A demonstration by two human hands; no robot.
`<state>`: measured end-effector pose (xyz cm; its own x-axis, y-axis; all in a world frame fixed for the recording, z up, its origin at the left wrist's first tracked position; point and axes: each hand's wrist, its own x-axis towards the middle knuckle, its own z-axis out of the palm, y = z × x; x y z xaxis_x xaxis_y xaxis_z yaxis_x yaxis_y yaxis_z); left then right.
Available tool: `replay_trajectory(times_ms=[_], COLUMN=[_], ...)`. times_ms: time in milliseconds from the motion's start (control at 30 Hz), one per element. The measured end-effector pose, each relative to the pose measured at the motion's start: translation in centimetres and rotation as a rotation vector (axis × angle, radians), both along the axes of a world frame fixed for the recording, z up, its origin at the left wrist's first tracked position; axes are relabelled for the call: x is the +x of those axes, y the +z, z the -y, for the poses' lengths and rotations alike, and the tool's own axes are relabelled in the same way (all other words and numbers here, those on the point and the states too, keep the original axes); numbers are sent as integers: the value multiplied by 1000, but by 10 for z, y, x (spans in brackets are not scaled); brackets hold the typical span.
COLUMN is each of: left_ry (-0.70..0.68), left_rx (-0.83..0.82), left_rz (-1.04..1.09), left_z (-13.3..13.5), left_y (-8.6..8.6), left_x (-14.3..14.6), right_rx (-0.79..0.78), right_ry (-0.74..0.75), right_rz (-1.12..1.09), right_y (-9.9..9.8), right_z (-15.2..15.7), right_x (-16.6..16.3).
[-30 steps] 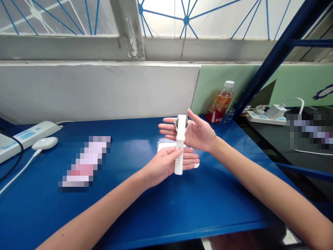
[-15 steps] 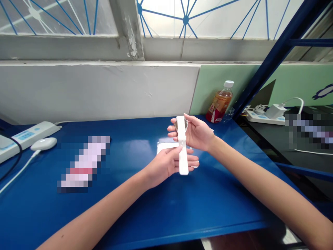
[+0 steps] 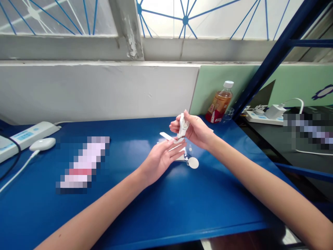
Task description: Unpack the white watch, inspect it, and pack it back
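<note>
A white wristwatch (image 3: 183,125) is held above the desk between my two hands. My right hand (image 3: 195,129) grips it round the dial end, thumb on the near side and fingers behind. My left hand (image 3: 162,156) has its thumb against the lower strap, with the fingers stretched out under it. One strap end (image 3: 166,136) sticks out to the left past my left thumb. Below the hands lies a clear-and-white packet, partly hidden by my left fingers, and beside it a round white tag (image 3: 193,163).
On the blue desk (image 3: 125,222) lies a pixelated phone-like object (image 3: 83,163). To its left are a white charger puck (image 3: 43,144) and a power strip (image 3: 28,139). A drink bottle (image 3: 220,104) stands at the back right, near a slanting blue post (image 3: 270,62).
The watch has turned over in my hands: its strap hung down toward me and now points left. My left hand has shifted up and left, uncovering the round tag.
</note>
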<state>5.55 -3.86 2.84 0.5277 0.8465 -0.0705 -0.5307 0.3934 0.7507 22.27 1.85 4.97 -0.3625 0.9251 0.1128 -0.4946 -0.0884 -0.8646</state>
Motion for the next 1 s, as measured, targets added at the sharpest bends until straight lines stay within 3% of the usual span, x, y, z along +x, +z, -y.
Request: replay_trajectory(times_ms=[167, 267, 600, 833, 1000], left_ry=[19, 2, -54, -134, -151], left_rx=[124, 188, 220, 159, 102], left_rz=[-131, -257, -308, -310, -335], left_z=[0, 3, 7, 10, 8], left_y=[1, 0, -1, 1, -3], left_x=[0, 1, 3, 6, 5], right_rx=[253, 311, 180, -72, -161], right_ry=[-115, -141, -28, 285, 403], right_rz=[305, 358, 310, 21, -51], right_y=[-1, -1, -4, 5, 14], right_z=[7, 8, 10, 11, 10], right_x=[-3, -3, -8, -6, 2])
